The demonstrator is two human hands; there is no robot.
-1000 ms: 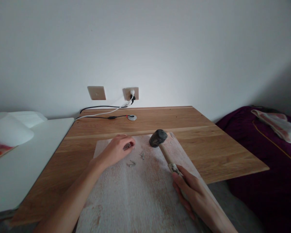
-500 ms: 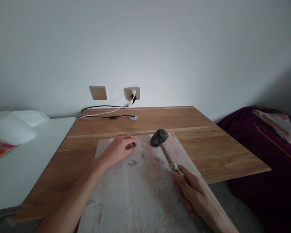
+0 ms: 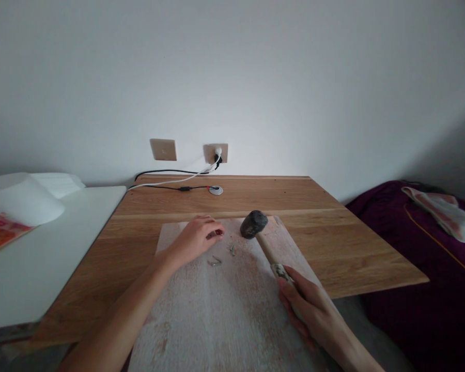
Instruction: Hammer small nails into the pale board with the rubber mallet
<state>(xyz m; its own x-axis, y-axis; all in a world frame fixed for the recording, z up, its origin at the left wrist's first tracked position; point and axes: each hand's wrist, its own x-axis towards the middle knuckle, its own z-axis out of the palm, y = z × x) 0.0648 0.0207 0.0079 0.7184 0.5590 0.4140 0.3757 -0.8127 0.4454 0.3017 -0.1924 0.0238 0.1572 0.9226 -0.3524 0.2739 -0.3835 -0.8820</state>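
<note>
A worn whitish wooden board [image 3: 225, 315] lies on a wooden table [image 3: 333, 243] in front of me. My right hand [image 3: 308, 307] is closed round the wooden handle of a hammer [image 3: 265, 242], whose dark head rests on the far end of the board. My left hand [image 3: 197, 238] rests on the board to the left of the hammer head, fingers curled and pinched on something small that I cannot make out. A few small nails [image 3: 220, 257] lie loose on the board just right of that hand.
A white table [image 3: 42, 268] with a pale rounded object [image 3: 23, 201] and a red printed sheet [image 3: 2, 232] stands at the left. Cables [image 3: 174, 183] run from a wall socket [image 3: 216, 153] across the table's back. A purple bed [image 3: 430, 248] lies at the right.
The view has shifted slightly; both hands and the hammer keep almost the same place on the board. My left fingers stay curled by the nails.
</note>
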